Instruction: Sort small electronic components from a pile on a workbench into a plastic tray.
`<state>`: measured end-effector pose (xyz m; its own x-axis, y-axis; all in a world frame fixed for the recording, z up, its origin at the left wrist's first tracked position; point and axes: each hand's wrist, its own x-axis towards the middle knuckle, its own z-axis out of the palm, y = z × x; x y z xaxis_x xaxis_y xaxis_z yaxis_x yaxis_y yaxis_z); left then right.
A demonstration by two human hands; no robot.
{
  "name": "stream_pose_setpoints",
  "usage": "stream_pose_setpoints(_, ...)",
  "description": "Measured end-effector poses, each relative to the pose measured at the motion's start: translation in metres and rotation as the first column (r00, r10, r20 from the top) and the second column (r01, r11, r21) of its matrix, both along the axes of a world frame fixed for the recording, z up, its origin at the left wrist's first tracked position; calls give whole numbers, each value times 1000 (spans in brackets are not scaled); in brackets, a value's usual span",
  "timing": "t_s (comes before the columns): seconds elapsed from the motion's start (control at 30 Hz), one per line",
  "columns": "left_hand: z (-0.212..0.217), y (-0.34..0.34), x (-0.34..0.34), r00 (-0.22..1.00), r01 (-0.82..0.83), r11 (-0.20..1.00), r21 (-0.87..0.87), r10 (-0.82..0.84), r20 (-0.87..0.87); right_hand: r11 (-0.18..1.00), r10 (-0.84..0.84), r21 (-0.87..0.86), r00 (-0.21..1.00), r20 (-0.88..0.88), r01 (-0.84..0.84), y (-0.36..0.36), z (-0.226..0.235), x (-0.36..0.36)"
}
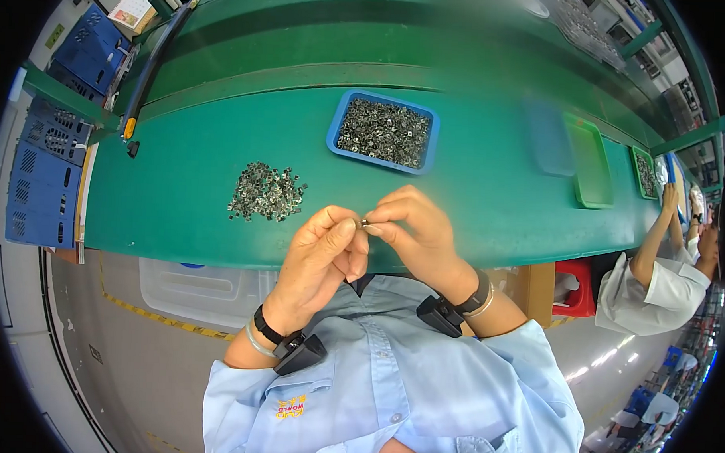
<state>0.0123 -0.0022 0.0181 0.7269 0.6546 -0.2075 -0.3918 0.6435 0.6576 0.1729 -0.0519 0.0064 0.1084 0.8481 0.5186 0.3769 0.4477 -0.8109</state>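
Observation:
A small dark metal part (363, 223) is pinched between my two hands, just above the bench's near edge. My left hand (327, 245) grips it from the left with thumb and forefinger, the other fingers curled. From the right, my right hand (414, 228) holds it between thumb and fingertips. The part is too small to tell its exact kind. Beyond and to the left of my hands lies a loose pile of small metal parts (266, 193). Farther back stands a blue tray (331, 137) filled with many similar parts.
The green bench (182, 140) spans the view. At right lie a translucent blue tray (549, 141), a green tray (592, 167) and a smaller green tray of parts (645, 174). Blue crates (40, 207) stand at left. A co-worker (656, 285) sits at far right.

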Motion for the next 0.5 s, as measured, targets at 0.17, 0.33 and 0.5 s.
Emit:
stream_pose_setpoints(0.17, -8, -1, 1, 993, 35, 997, -62, -28, 115, 999, 31, 18, 990, -140, -29, 0, -3, -4)
stream_pose_setpoints(0.33, -9, -1, 1, 991, 43, 998, -44, -37, 129, 999, 41, 31, 995, -92, -38, 0, -1, -2)
stream_pose_setpoints(0.5, -7, 0, -1, 995, 32, 1000, 2, -32, 95, 997, 69, 21, 995, -77, -68, 1, -1, -2)
